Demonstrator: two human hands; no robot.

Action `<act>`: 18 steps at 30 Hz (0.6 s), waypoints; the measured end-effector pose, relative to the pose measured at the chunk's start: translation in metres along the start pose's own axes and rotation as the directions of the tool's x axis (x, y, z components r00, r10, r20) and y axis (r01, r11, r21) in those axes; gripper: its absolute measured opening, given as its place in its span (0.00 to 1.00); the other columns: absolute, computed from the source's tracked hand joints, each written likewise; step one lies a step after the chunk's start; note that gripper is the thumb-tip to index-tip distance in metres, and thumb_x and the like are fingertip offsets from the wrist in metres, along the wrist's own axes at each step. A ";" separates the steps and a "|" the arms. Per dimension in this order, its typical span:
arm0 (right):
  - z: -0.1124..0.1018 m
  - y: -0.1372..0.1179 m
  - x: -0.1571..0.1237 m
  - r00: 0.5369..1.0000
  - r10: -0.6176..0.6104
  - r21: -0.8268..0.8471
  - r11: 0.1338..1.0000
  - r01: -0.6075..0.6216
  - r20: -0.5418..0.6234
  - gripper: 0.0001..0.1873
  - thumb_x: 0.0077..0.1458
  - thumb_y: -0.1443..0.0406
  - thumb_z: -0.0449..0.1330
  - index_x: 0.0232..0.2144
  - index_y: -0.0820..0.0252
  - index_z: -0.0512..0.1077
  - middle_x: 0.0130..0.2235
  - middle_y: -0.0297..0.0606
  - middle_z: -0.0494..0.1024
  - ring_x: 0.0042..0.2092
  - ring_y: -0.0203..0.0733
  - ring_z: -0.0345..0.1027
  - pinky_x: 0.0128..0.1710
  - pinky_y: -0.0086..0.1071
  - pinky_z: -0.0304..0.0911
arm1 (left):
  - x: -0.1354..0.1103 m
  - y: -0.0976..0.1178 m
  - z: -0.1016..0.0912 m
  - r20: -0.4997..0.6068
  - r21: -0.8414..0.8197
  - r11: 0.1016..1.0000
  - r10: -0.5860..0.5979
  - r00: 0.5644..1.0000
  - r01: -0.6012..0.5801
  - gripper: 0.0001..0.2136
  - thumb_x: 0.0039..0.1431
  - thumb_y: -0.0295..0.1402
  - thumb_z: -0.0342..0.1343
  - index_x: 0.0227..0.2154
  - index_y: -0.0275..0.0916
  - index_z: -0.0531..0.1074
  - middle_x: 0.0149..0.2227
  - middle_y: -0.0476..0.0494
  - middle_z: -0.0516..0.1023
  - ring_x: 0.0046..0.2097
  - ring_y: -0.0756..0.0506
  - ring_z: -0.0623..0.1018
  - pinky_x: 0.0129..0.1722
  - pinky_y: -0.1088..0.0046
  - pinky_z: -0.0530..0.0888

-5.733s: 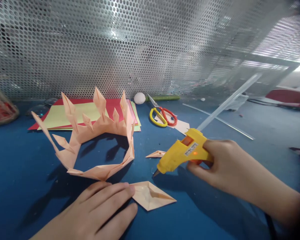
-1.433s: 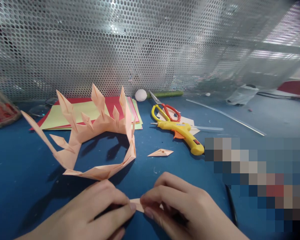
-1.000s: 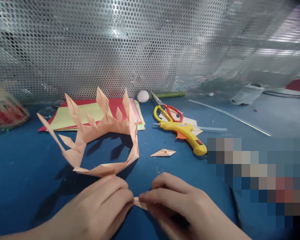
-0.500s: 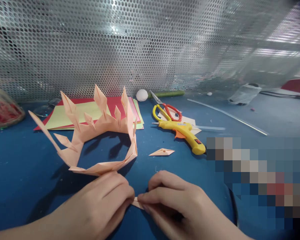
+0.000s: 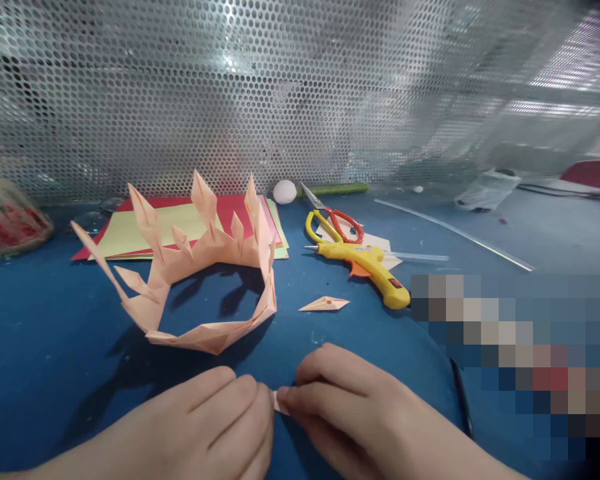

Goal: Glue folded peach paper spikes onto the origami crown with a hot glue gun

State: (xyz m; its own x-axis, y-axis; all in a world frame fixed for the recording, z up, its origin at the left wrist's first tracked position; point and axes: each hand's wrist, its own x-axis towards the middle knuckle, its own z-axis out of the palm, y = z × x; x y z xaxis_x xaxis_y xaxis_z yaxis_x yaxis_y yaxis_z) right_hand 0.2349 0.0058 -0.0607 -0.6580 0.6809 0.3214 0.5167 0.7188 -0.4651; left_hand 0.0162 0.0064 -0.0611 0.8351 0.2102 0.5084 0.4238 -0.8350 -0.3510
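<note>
Between my two hands is a small piece of folded peach paper [image 5: 281, 403], mostly hidden by the fingers. My left hand [image 5: 215, 420] is closed on its left end. From the other side, my right hand [image 5: 353, 407] pinches it with thumb and forefinger. Just beyond stands a peach paper crown [image 5: 195, 257], a ring with pointed folded spikes, apart from both hands. A loose folded paper spike [image 5: 325, 304] lies on the table to the crown's right.
A yellow glue gun [image 5: 365, 257] lies right of centre, with scissors [image 5: 333, 223] behind it. Coloured paper sheets [image 5: 115, 233] lie behind the crown. At the back are a white ball [image 5: 284, 192], a glue stick [image 5: 455, 231] and a perforated metal screen [image 5: 260, 100]. A jar [image 5: 13, 217] stands far left.
My left hand has shifted down, away from the crown's front edge, and the crown's front now shows whole. The crown sits slightly further right. Both hands still hold the folded paper.
</note>
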 end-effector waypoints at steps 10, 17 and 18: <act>0.005 0.001 -0.007 0.989 0.116 0.083 0.991 -0.108 -0.097 0.14 0.51 0.79 0.51 0.24 0.63 0.73 0.29 0.37 0.73 0.26 0.29 0.69 0.25 0.17 0.66 | 0.004 0.002 0.001 0.022 -0.130 0.990 -0.056 0.998 0.059 0.26 0.71 0.20 0.30 0.32 0.40 0.75 0.30 0.56 0.80 0.29 0.51 0.74 0.35 0.74 0.71; -0.006 0.012 -0.003 0.968 0.147 0.139 0.983 -0.120 -0.205 0.11 0.56 0.72 0.55 0.28 0.56 0.76 0.30 0.32 0.75 0.31 0.30 0.73 0.32 0.19 0.68 | -0.001 -0.004 0.004 0.078 -0.258 0.960 -0.095 0.992 0.112 0.17 0.73 0.24 0.35 0.40 0.36 0.71 0.34 0.48 0.79 0.34 0.48 0.76 0.39 0.72 0.72; -0.013 0.017 -0.001 0.954 0.157 0.058 0.987 -0.147 -0.256 0.10 0.57 0.71 0.55 0.31 0.55 0.76 0.33 0.33 0.77 0.35 0.33 0.74 0.37 0.24 0.69 | -0.002 -0.005 0.005 0.098 -0.307 0.941 -0.117 0.988 0.142 0.14 0.73 0.26 0.39 0.39 0.36 0.71 0.34 0.48 0.78 0.35 0.48 0.76 0.39 0.72 0.72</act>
State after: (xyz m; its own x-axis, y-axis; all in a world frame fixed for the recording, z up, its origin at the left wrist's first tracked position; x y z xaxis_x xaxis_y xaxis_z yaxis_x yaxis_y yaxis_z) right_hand 0.2516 0.0186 -0.0583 -0.4063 0.7982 0.4447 0.5752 0.6016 -0.5543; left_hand 0.0142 0.0123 -0.0646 0.8099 0.3555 0.4665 0.4097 -0.9121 -0.0161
